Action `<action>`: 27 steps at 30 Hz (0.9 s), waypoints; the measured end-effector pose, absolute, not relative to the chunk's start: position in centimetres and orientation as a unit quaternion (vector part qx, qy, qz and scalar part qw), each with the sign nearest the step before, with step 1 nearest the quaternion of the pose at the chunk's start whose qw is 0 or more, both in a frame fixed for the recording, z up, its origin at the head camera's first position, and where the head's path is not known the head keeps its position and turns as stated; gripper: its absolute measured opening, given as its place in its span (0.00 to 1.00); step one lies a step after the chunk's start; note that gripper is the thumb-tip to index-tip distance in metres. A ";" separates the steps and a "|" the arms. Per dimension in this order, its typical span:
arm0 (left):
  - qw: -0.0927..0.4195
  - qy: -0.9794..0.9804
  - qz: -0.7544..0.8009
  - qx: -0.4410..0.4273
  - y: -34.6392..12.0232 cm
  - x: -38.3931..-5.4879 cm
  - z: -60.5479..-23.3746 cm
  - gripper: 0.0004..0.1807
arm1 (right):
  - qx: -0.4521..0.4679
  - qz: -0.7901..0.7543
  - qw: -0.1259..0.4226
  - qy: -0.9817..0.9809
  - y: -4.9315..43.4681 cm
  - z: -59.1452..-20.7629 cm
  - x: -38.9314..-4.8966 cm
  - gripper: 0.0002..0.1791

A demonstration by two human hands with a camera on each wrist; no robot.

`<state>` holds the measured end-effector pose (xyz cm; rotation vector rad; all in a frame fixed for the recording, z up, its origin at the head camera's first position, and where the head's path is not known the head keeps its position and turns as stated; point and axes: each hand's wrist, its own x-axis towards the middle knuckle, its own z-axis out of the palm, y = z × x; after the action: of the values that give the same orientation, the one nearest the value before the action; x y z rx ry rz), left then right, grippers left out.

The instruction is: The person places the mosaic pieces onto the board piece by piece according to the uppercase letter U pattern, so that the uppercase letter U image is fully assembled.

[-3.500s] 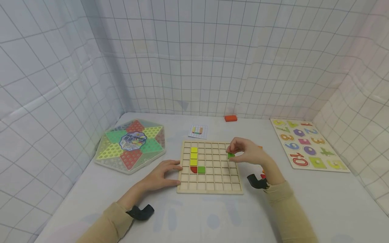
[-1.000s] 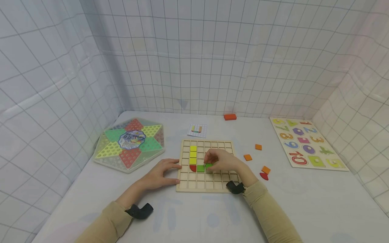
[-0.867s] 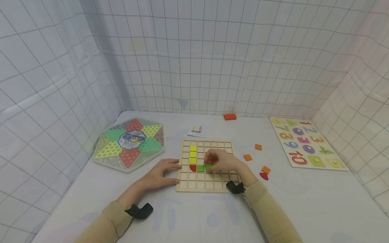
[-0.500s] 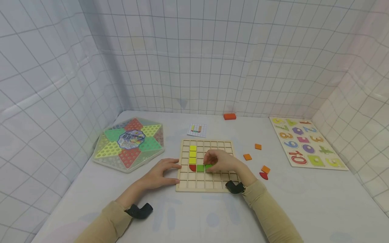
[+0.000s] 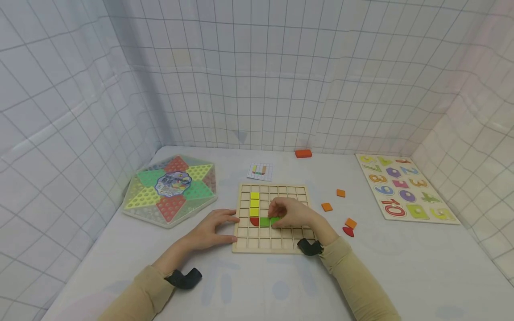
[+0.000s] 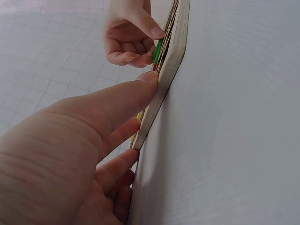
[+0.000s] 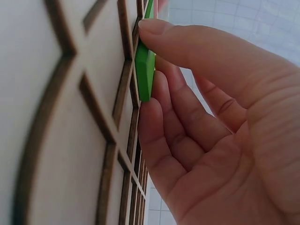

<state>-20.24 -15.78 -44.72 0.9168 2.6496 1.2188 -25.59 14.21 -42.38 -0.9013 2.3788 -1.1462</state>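
Observation:
A wooden grid board (image 5: 265, 243) lies on the table. Down one of its columns run yellow tiles (image 5: 254, 203), ending at a red quarter-round tile (image 5: 254, 221). Right of that sits a green square tile (image 5: 264, 222). My right hand (image 5: 295, 213) pinches a second green tile (image 5: 274, 220) at the cell beside it. In the right wrist view this green tile (image 7: 145, 70) is slightly tilted at the grid ribs, between thumb and fingers. My left hand (image 5: 206, 230) rests with spread fingers against the board's left edge; the left wrist view shows its thumb (image 6: 126, 98) touching that edge.
Orange tiles (image 5: 327, 207) and a red quarter-round tile (image 5: 348, 232) lie right of the board. Behind it are a pattern card (image 5: 260, 171) and a red block (image 5: 303, 154). A Chinese checkers set (image 5: 170, 191) stands left, a number puzzle board (image 5: 407, 189) right.
Since the earliest frame, my right hand has carried the green tile left from the board's right side to beside the first green tile. It has barely moved in the last second; the left hand stays put.

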 end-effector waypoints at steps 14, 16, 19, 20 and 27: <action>0.050 0.867 0.400 0.292 -15.8 -20.2 -44.6 0.27 | -0.319 -0.409 0.175 0.837 14.2 -42.3 -25.6 0.17; 0.050 0.867 0.400 0.292 -15.8 -20.2 -44.6 0.27 | -0.319 -0.407 0.174 0.838 14.2 -42.3 -25.6 0.17; 0.048 0.867 0.400 0.294 -15.7 -20.2 -44.5 0.27 | -0.318 -0.407 0.175 0.838 14.2 -42.3 -25.6 0.17; 0.048 0.866 0.401 0.295 -15.7 -20.2 -44.5 0.27 | -0.318 -0.407 0.176 0.838 14.2 -42.2 -25.5 0.17; 0.050 0.862 0.407 0.299 -15.7 -20.0 -44.4 0.27 | -0.313 -0.405 0.179 0.841 14.1 -42.1 -25.4 0.16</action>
<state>-20.01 -15.72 -44.39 0.9106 2.6231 1.2399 -25.39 14.07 -42.14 -0.8845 2.3774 -1.1440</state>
